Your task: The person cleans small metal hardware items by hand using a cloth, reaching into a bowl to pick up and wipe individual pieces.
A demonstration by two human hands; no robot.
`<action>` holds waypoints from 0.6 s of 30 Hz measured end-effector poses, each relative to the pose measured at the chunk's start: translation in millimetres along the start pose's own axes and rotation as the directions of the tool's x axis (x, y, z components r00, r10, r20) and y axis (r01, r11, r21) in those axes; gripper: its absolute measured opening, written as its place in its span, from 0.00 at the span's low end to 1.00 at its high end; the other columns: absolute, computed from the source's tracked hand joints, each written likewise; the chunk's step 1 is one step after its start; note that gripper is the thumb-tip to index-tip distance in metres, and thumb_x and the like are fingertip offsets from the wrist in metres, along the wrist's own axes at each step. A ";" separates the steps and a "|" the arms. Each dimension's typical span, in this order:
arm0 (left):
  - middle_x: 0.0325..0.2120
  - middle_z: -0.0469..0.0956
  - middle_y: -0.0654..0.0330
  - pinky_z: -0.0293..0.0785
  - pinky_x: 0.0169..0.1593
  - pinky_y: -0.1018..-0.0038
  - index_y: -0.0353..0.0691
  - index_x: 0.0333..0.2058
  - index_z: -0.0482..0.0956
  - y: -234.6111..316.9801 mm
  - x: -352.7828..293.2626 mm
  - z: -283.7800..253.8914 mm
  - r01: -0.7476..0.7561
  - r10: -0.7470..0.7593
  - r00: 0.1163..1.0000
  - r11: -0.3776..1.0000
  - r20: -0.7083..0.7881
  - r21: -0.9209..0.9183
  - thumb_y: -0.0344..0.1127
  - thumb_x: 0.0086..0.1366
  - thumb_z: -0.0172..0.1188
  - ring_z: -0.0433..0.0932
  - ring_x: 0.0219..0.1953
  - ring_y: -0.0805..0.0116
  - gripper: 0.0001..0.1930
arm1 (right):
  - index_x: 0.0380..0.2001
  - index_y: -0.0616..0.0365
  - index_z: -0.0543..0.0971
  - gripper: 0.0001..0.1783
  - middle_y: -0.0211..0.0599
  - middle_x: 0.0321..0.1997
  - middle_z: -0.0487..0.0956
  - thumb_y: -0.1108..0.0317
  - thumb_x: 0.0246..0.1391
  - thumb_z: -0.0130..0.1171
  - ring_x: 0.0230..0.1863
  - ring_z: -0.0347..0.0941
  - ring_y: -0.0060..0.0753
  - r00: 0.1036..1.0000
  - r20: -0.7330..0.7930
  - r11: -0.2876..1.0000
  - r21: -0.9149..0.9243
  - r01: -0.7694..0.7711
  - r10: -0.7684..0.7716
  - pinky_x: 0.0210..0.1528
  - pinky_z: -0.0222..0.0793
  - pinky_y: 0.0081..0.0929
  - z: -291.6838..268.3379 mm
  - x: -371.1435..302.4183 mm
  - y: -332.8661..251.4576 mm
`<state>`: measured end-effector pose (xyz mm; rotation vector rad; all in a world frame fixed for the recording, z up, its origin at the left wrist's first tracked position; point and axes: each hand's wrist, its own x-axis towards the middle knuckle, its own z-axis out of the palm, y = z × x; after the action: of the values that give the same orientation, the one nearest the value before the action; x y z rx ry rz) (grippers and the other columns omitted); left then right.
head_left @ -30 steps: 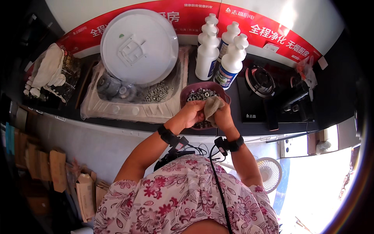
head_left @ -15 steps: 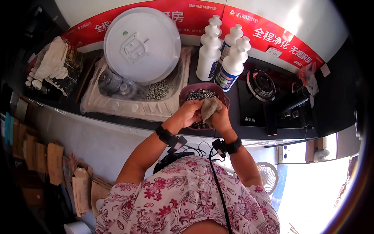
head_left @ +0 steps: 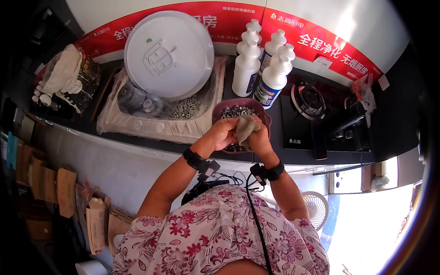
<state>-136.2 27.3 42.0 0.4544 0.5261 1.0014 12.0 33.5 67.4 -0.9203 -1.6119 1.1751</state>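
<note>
Over a maroon plastic basin (head_left: 265, 111) filled with metal nuts (head_left: 238, 111), both hands meet at a grey-brown cloth (head_left: 246, 128). My right hand (head_left: 262, 139) is closed round the cloth, which hangs over its fingers. My left hand (head_left: 223, 133) has its fingers pinched together against the cloth's left side; whatever lies between them is hidden. To the left of the basin, a pile of similar nuts (head_left: 189, 108) sits in a plastic-wrapped sink (head_left: 156, 129).
A large round white lid (head_left: 169, 55) leans over the sink. Several white bottles (head_left: 245, 71) stand behind the basin. On the right are a black gas hob (head_left: 298, 123) and a phone-like dark slab (head_left: 320, 147). Cardboard boxes (head_left: 66, 192) lie low at left.
The view has shifted very slightly. Both hands stay at the cloth over the basin, with almost no visible movement.
</note>
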 end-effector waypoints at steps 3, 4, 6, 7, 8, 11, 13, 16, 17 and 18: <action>0.28 0.74 0.64 0.72 0.36 0.72 0.41 0.34 0.73 -0.1 1.2 1.1 0.034 -0.031 0.999 0.998 -0.043 0.061 0.39 0.58 0.49 0.73 0.29 0.74 0.10 | 0.35 0.60 0.72 0.13 0.33 0.33 0.74 0.78 0.43 0.47 0.33 0.69 0.23 0.999 -0.029 0.999 -0.045 0.016 -0.018 0.36 0.65 0.19 -0.7 -2.0 -10.8; 0.27 0.74 0.64 0.71 0.34 0.74 0.41 0.33 0.73 -0.9 2.5 0.0 0.036 -0.032 0.998 0.997 -0.055 0.072 0.38 0.59 0.49 0.72 0.27 0.76 0.09 | 0.35 0.61 0.72 0.13 0.34 0.33 0.74 0.78 0.43 0.47 0.33 0.69 0.23 0.999 -0.054 0.999 -0.048 0.004 -0.006 0.36 0.65 0.19 -1.1 -2.2 -11.6; 0.25 0.74 0.65 0.71 0.33 0.76 0.41 0.32 0.73 -0.8 3.0 -0.8 0.037 -0.031 0.997 0.996 -0.069 0.086 0.38 0.59 0.49 0.72 0.25 0.77 0.08 | 0.35 0.61 0.72 0.12 0.34 0.32 0.74 0.78 0.43 0.47 0.33 0.70 0.24 0.997 -0.078 0.999 -0.048 -0.008 0.004 0.36 0.65 0.20 -1.1 -2.0 -11.0; 0.24 0.73 0.65 0.70 0.31 0.78 0.41 0.31 0.73 -0.7 2.4 -1.6 0.031 -0.023 0.997 0.993 -0.074 0.114 0.37 0.59 0.49 0.71 0.24 0.78 0.08 | 0.35 0.61 0.72 0.12 0.34 0.32 0.74 0.78 0.43 0.47 0.33 0.70 0.24 0.995 -0.095 0.999 -0.049 -0.020 0.016 0.36 0.65 0.20 -0.9 -2.3 -10.0; 0.23 0.73 0.66 0.69 0.30 0.79 0.40 0.30 0.73 -0.4 2.0 -0.8 0.027 -0.016 0.997 0.989 -0.076 0.142 0.37 0.59 0.49 0.70 0.23 0.79 0.08 | 0.34 0.62 0.73 0.12 0.35 0.32 0.74 0.78 0.43 0.47 0.33 0.70 0.24 0.993 -0.115 0.998 -0.051 -0.034 0.028 0.35 0.66 0.20 -1.4 -2.5 -9.1; 0.24 0.73 0.66 0.69 0.29 0.80 0.40 0.29 0.73 1.2 0.7 3.0 0.034 -0.019 0.997 0.979 -0.077 0.200 0.37 0.59 0.49 0.70 0.24 0.79 0.08 | 0.34 0.62 0.73 0.12 0.35 0.31 0.75 0.77 0.43 0.47 0.33 0.70 0.24 0.993 -0.108 0.999 -0.029 -0.040 0.037 0.35 0.66 0.20 -3.4 -0.9 -5.0; 0.21 0.71 0.67 0.66 0.25 0.83 0.41 0.27 0.72 -1.6 1.6 11.1 0.036 -0.009 0.991 0.980 -0.136 0.198 0.38 0.59 0.49 0.67 0.20 0.80 0.08 | 0.34 0.61 0.73 0.12 0.35 0.31 0.75 0.77 0.43 0.47 0.33 0.70 0.24 0.994 -0.108 0.998 -0.055 -0.008 0.002 0.34 0.66 0.20 -3.4 0.0 0.7; 0.23 0.71 0.67 0.66 0.27 0.83 0.41 0.29 0.72 -0.2 1.4 5.4 0.047 -0.022 0.991 0.981 -0.134 0.186 0.38 0.59 0.48 0.68 0.23 0.79 0.08 | 0.34 0.61 0.73 0.11 0.34 0.31 0.74 0.77 0.43 0.48 0.32 0.70 0.23 0.995 -0.099 0.997 -0.072 0.022 -0.029 0.34 0.66 0.19 -2.6 0.8 4.0; 0.28 0.74 0.65 0.69 0.31 0.81 0.40 0.33 0.73 1.6 0.4 3.5 0.059 -0.047 0.996 0.982 -0.069 0.177 0.37 0.59 0.48 0.72 0.28 0.78 0.09 | 0.33 0.61 0.73 0.11 0.34 0.30 0.74 0.77 0.43 0.48 0.32 0.70 0.23 0.995 -0.093 0.998 -0.065 0.021 -0.027 0.34 0.66 0.19 -1.9 1.1 4.3; 0.28 0.74 0.65 0.69 0.31 0.81 0.40 0.33 0.73 1.9 0.1 2.6 0.059 -0.047 0.996 0.982 -0.070 0.178 0.37 0.59 0.48 0.72 0.28 0.78 0.09 | 0.33 0.61 0.73 0.11 0.34 0.30 0.74 0.77 0.43 0.48 0.32 0.70 0.23 0.995 -0.093 0.998 -0.065 0.021 -0.027 0.34 0.66 0.19 -1.3 1.0 3.1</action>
<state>-135.9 28.0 45.1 0.5666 0.6876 0.9239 13.1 35.7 64.9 -0.9802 -1.5880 1.0542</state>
